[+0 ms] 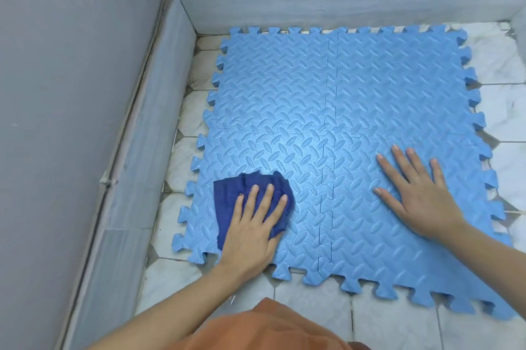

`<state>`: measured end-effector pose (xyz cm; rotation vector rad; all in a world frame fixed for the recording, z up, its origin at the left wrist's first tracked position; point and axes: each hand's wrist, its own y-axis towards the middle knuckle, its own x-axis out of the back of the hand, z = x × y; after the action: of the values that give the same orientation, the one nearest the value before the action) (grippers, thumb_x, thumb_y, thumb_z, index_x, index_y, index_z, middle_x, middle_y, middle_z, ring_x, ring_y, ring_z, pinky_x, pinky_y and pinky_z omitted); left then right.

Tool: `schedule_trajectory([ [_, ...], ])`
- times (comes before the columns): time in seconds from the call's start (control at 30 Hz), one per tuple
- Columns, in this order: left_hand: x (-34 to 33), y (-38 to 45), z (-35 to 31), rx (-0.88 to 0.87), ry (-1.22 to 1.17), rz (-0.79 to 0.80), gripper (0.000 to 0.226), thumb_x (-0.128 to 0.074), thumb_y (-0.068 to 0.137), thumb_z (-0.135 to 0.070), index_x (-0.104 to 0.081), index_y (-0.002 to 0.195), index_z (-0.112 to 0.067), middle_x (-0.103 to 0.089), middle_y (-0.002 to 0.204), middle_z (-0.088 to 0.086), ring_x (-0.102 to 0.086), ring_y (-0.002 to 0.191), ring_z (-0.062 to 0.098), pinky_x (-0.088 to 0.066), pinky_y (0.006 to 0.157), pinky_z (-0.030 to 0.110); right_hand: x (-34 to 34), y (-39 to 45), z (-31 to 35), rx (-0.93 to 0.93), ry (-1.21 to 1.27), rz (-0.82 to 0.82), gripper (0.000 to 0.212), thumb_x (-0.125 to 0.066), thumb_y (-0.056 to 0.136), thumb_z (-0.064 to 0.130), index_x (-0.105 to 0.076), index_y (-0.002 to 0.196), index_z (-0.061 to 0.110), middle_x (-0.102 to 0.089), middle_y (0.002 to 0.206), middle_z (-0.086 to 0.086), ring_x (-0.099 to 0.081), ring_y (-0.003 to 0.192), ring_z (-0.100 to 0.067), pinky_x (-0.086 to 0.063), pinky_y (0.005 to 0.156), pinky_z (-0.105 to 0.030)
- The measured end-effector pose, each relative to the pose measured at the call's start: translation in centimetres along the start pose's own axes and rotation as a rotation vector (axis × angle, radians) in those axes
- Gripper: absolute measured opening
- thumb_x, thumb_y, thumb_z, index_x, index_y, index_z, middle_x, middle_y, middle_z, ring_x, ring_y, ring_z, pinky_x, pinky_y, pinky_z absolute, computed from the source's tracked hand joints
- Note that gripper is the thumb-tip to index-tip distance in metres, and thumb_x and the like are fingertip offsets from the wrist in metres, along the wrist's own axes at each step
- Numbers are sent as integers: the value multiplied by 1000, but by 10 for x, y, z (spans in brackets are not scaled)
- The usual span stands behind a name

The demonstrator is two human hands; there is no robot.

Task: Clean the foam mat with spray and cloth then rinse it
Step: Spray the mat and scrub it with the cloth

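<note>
Head view, looking down into a tiled corner.

Light-blue interlocking foam mat [336,110], diamond-plate embossed, four puzzle-edged squares joined, lying flat on white marble-look floor tiles [392,318]. Far edge close to grey tiled skirting wall [327,5]; left edge near the left skirting, a strip of floor tile showing between.

Left hand [253,230] over near-left square of mat, palm down, fingers straight and slightly spread, pressing on dark-blue crumpled cloth [227,193]. Cloth bunched under the fingers, flat on mat, spilling out to the left of and beyond the hand. Not gripped; held down by flat fingers.

Right hand [421,196] on near-right square, well apart from the left, palm flat on bare mat, fingers splayed and extended, nothing held.

Both forearms bare, reaching in from near edge. Orange fabric garment [264,329] at bottom centre, nearest to camera.

Mat surface with soft sheen around centre seam.
</note>
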<state>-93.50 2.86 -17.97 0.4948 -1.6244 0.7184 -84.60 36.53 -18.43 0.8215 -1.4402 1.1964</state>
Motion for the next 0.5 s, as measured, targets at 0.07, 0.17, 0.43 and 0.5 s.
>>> schedule_trajectory([
  [0.07,0,29,-33,-202,20,19,66,-41,89,-42,-25,151,-27,-21,159,4,-15,146,31,-11,116,51,6,7,-9,8,-21,28,73,-12,91,68,-15,155,32,-18,162,-1,-17,149,-26,-14,116,-56],
  [0.17,2,45,-46,-327,65,75,75,-37,79,-32,-20,152,-25,-16,160,1,-10,148,26,-6,118,47,15,15,-24,15,-20,85,76,-4,87,75,-5,154,39,-12,163,2,-15,150,-24,-16,117,-54],
  [0.43,-7,-41,89,236,-106,7,74,-33,78,-29,-19,151,-23,-20,158,2,-14,146,24,-14,115,47,18,17,-21,-7,-16,126,76,2,80,78,13,147,45,2,164,6,-4,151,-22,-10,119,-52],
  [0.5,-7,-39,101,353,-186,29,67,-25,87,-37,-16,152,-26,-10,160,0,-5,147,27,-12,116,49,20,17,-19,-10,-27,135,75,4,78,78,19,144,46,7,164,6,1,151,-22,-8,119,-51],
])
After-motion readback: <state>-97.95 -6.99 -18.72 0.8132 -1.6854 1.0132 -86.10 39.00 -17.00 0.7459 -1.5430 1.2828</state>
